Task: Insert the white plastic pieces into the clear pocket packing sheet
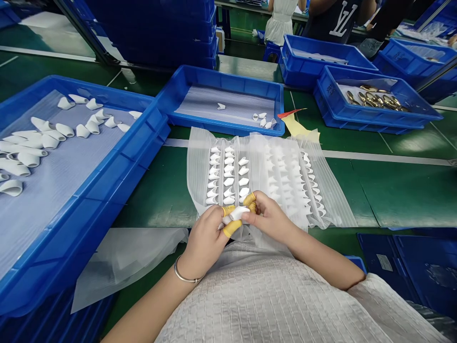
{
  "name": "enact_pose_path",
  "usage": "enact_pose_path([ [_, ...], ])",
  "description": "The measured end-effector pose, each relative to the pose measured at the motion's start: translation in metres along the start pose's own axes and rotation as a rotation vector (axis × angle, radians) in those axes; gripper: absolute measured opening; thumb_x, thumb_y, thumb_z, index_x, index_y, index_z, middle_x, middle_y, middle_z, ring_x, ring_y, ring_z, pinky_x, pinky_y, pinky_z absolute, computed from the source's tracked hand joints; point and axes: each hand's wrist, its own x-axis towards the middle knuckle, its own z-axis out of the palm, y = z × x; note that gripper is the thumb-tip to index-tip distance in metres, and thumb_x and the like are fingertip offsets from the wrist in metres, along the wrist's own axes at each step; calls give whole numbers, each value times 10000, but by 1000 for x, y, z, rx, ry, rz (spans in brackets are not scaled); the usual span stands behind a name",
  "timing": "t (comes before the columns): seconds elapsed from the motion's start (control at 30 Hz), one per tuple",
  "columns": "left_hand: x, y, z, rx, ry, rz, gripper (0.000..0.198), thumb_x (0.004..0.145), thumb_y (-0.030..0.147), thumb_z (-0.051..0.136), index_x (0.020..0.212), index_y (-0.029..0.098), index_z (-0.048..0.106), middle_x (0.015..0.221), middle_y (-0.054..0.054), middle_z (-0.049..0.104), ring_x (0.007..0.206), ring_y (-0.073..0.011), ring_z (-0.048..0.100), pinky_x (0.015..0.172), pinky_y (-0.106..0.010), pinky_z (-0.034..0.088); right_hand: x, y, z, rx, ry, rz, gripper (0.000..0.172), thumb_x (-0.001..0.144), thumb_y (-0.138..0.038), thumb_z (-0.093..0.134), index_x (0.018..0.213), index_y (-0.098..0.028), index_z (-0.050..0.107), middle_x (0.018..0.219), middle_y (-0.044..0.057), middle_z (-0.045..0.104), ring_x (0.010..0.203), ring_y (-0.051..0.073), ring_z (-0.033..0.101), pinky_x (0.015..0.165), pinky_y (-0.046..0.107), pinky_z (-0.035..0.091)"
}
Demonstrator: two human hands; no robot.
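A small white curved part is held between both hands at the near edge of the table. My left hand pinches it with yellow-covered fingertips. Closed around its right end is my right hand, with yellow covers on some fingers. Just beyond the hands lies a translucent ribbed sheet with columns of similar white parts. Folded film covers the middle columns, and another column shows at the right.
A large blue tray of loose white parts stands left. Behind the sheet is another blue tray; yellow paper lies beside it. Blue bins hold gold-coloured pieces at right. People are at the back.
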Motion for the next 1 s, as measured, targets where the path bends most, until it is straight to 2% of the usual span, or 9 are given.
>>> enact_pose_path([
  [0.1, 0, 1, 1, 120, 18, 96, 351, 1002, 436, 500, 766, 183, 560, 750, -28, 564, 692, -193, 540, 591, -293, 399, -1, 1, 8, -130, 49, -3, 405, 775, -481, 810, 818, -223, 501, 738, -48, 497, 647, 126, 445, 576, 261, 364],
  [0.17, 0, 1, 1, 137, 29, 121, 348, 1007, 412, 493, 755, 181, 563, 742, -30, 560, 684, -192, 536, 583, -291, 393, 0, -1, 11, -144, 39, -35, 384, 827, -485, 757, 772, -217, 489, 731, -41, 501, 648, 128, 448, 577, 263, 366],
  [0.27, 0, 0, 1, 73, 25, 78, 350, 991, 407, 530, 722, 183, 542, 702, -13, 529, 638, -175, 515, 555, -280, 380, 3, -3, 8, -32, -36, -63, 370, 944, -518, 590, 757, -205, 526, 725, -16, 546, 659, 135, 498, 613, 278, 412],
  [0.33, -1, -1, 2, 27, 7, 43, 321, 987, 385, 538, 741, 180, 554, 715, -16, 536, 649, -175, 530, 558, -280, 388, 5, -3, 5, 88, -78, -22, 416, 969, -562, 522, 773, -197, 556, 711, 0, 587, 643, 140, 538, 620, 290, 440],
  [0.43, -1, -2, 2, 8, -10, 27, 288, 983, 371, 543, 772, 178, 569, 742, -23, 557, 679, -182, 546, 578, -285, 402, 5, -3, 1, 172, -23, 32, 433, 948, -601, 541, 804, -193, 575, 684, -1, 601, 617, 141, 553, 605, 290, 451],
  [0.53, -2, -2, 1, 31, -2, 34, 306, 971, 405, 561, 758, 185, 556, 725, -11, 547, 656, -176, 524, 567, -283, 391, 4, -4, -1, 149, 5, -5, 382, 915, -565, 623, 818, -197, 590, 734, -12, 582, 658, 134, 542, 637, 284, 454],
  [0.8, -3, 2, -1, 21, 9, 28, 335, 973, 431, 540, 754, 181, 584, 706, -11, 554, 653, -176, 533, 577, -287, 404, 8, 5, -3, 219, -170, 76, 354, 904, -524, 647, 831, -178, 625, 763, -4, 576, 674, 129, 508, 660, 286, 425],
  [0.93, -3, 0, -3, -62, 19, -23, 246, 979, 390, 533, 951, 177, 653, 793, -27, 607, 727, -189, 582, 653, -307, 460, 18, -5, -21, 170, -202, 67, 309, 844, -475, 719, 802, -182, 633, 741, -14, 556, 680, 132, 488, 668, 283, 401],
  [1.0, -3, -2, -3, -110, 47, -73, 238, 987, 354, 518, 1094, 185, 646, 888, -45, 639, 807, -198, 610, 726, -324, 487, 35, -15, -36, 30, -106, 11, 260, 859, -434, 699, 804, -189, 632, 759, -14, 561, 703, 140, 501, 691, 288, 405],
])
